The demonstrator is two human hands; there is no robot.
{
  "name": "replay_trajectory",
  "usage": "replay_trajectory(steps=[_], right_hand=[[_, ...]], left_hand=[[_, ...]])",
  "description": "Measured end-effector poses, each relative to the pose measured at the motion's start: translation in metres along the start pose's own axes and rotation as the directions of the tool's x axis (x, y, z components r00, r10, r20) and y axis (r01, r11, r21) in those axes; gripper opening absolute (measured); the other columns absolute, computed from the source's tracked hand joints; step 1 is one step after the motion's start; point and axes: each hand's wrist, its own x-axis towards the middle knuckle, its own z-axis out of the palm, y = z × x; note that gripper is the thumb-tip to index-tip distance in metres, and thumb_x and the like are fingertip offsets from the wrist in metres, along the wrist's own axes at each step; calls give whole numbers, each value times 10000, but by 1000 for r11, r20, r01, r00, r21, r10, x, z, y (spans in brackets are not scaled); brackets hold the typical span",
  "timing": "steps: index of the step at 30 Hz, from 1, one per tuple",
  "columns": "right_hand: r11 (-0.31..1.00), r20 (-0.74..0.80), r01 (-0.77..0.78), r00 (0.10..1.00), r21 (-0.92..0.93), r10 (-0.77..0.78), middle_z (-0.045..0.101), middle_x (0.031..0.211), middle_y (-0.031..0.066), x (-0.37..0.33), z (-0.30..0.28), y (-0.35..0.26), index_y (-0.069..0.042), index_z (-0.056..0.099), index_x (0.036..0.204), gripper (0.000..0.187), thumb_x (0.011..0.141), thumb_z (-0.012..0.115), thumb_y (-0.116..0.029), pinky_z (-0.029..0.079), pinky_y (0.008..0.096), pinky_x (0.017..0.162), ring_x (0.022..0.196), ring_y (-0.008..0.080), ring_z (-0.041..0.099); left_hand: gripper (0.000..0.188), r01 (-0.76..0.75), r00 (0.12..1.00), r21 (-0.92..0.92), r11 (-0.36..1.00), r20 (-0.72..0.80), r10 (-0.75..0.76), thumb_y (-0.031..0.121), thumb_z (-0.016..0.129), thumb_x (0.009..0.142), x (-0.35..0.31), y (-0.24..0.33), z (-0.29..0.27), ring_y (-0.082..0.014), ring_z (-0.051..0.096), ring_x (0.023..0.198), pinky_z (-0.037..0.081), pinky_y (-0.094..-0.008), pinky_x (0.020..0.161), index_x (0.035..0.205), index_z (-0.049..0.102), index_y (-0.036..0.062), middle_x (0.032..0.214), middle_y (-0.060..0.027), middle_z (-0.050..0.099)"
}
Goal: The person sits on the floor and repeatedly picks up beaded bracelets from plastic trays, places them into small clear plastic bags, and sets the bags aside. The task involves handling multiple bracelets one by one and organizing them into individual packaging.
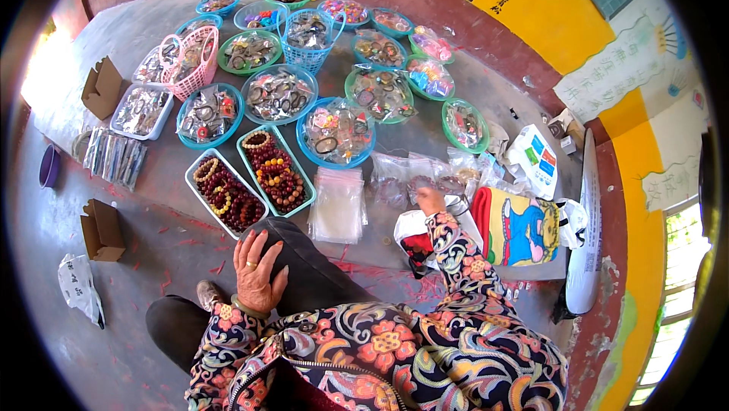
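Note:
My left hand [258, 273] lies on my dark-trousered knee, fingers spread, with a ring on one finger and a bangle at the wrist. On the right, my right hand [431, 200] reaches to the clear plastic bags [392, 192] that hold dark bracelet-like rings; its fingertips are hard to see, so whether it grips one I cannot tell. Just left of those bags lies a stack of clear empty bags [337, 206]. Two trays, a white one [199, 200] and a pale green one [307, 197], hold dark red and yellow bead bracelets. A white bag with red and black [414, 230] lies below my right hand.
Round baskets [334, 162] of bagged trinkets fill the far floor, with a pink handled basket [203, 81] and a blue one [307, 54]. Cardboard boxes [102, 230], a purple bowl [50, 166] and bagged sticks [114, 159] stand left. A colourful towel [520, 229] lies right.

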Motion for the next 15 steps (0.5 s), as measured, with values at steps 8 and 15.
replay_trajectory(steps=[8,15], right_hand=[[859,-50,-140,990,-492,132,521,1091,113,18,19,7,-126,563,1052,328,725,543,-114,399,422,883,1036,310,489],[899,-175,-236,968,-369,183,590,990,119,21,26,14,-112,572,960,221,765,544,-211,410,453,834,985,302,534]], left_hand=[[428,-4,1000,63,998,6,3,214,574,718,-2,-4,4,-354,339,1218,204,-482,1016,1125,542,86,1272,-153,418],[403,-14,1000,72,997,10,14,198,537,737,1,-3,7,-368,331,1225,208,-487,1022,1115,536,60,1273,-174,417]])
